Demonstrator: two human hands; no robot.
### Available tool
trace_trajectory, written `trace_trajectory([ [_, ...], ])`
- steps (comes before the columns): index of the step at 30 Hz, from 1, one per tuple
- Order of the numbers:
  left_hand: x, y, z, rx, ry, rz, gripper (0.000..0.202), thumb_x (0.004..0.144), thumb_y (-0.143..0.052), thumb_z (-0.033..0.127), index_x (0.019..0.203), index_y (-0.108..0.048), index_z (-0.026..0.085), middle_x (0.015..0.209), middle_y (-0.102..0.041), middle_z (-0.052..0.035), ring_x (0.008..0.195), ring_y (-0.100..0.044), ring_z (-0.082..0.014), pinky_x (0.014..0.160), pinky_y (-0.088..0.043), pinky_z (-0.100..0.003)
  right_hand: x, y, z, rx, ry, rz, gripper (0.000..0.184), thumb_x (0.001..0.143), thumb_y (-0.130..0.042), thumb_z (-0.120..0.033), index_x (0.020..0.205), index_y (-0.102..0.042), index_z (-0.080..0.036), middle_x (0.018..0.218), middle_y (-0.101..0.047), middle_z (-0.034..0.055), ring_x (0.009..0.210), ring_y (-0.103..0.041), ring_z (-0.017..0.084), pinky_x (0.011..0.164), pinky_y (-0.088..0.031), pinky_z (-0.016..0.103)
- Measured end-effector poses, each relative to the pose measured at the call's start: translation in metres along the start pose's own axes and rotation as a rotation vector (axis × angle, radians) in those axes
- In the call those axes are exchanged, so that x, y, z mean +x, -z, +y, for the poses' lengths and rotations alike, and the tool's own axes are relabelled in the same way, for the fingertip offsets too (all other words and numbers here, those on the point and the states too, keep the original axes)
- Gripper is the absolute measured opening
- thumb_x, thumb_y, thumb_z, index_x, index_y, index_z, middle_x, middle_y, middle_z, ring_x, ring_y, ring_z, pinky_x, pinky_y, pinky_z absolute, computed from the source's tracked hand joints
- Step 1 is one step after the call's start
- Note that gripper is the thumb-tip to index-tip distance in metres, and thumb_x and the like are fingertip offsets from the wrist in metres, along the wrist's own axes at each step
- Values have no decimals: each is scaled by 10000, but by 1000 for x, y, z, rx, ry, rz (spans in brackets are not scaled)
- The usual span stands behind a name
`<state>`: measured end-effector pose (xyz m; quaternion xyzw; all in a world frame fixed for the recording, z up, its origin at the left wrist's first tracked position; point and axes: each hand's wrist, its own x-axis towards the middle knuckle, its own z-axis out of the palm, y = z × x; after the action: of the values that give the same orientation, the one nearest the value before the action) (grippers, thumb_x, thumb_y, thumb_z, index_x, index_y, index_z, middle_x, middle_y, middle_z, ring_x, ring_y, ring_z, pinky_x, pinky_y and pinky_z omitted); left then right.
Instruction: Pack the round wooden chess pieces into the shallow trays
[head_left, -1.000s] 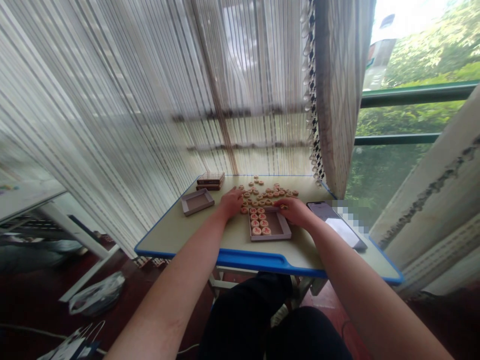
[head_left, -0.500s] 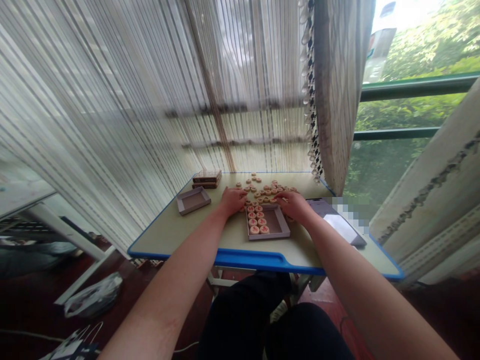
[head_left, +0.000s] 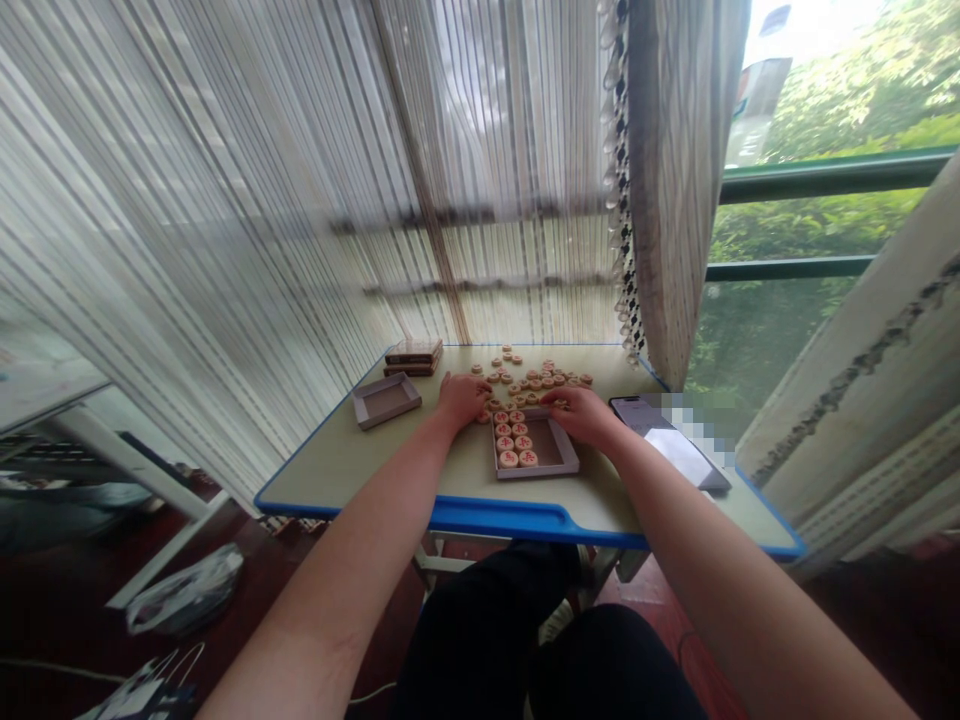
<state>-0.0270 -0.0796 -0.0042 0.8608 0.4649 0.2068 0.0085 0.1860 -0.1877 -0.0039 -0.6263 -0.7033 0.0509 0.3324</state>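
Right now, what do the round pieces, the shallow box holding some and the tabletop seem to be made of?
Round pieces: probably wood, pale tan with a matte face and red marks. Shallow box: likely cardboard, thin grey-lilac walls, dull finish. Tabletop: smooth beige laminate, perhaps, with a glossy blue plastic-looking edge.

Tan wooden discs with red marks fill a grey tray on the beige, blue-edged table.

Left hand and right hand lie palm-down.
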Motion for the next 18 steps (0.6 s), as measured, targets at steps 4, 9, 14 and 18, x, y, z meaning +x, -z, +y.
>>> trace_trajectory([
  [4, -2, -1, 1, 9, 25, 76, 271, 745, -519, 237, 951, -693, 261, 1068, -622, -53, 1020, -514, -222, 940, -347, -371, 0, 1, -1, -9, 14, 6, 216, 726, -543, -174, 868, -700, -218, 926, -691, 40, 930, -599, 213, 856, -436, 317],
  [9, -5, -2, 4, 87, 83, 85, 309, 775, -496, 383, 1003, -676, 278, 1076, -573, -92, 1026, -467, -281, 874, -372, -412, 0, 2, -3, -6, 17, -2, 220, 720, -539, -159, 859, -699, -218, 926, -692, 35, 927, -601, 206, 860, -435, 312],
  [14, 1, -3, 2, 89, 100, 0, 312, 772, -486, 441, 962, -688, 300, 1022, -594, -76, 999, -487, -253, 883, -358, -402, 1, 1, -2, -5, 12, 3, 213, 727, -537, -179, 865, -696, -211, 928, -691, 40, 927, -600, 208, 851, -440, 318],
  [18, 3, -3, 1, 68, 91, -10, 312, 781, -468, 309, 1018, -672, 306, 1029, -604, -78, 966, -520, -228, 878, -367, -378, 0, 1, -2, -12, 19, 3, 200, 741, -538, -202, 863, -696, -214, 918, -693, 41, 912, -605, 211, 827, -450, 318],
])
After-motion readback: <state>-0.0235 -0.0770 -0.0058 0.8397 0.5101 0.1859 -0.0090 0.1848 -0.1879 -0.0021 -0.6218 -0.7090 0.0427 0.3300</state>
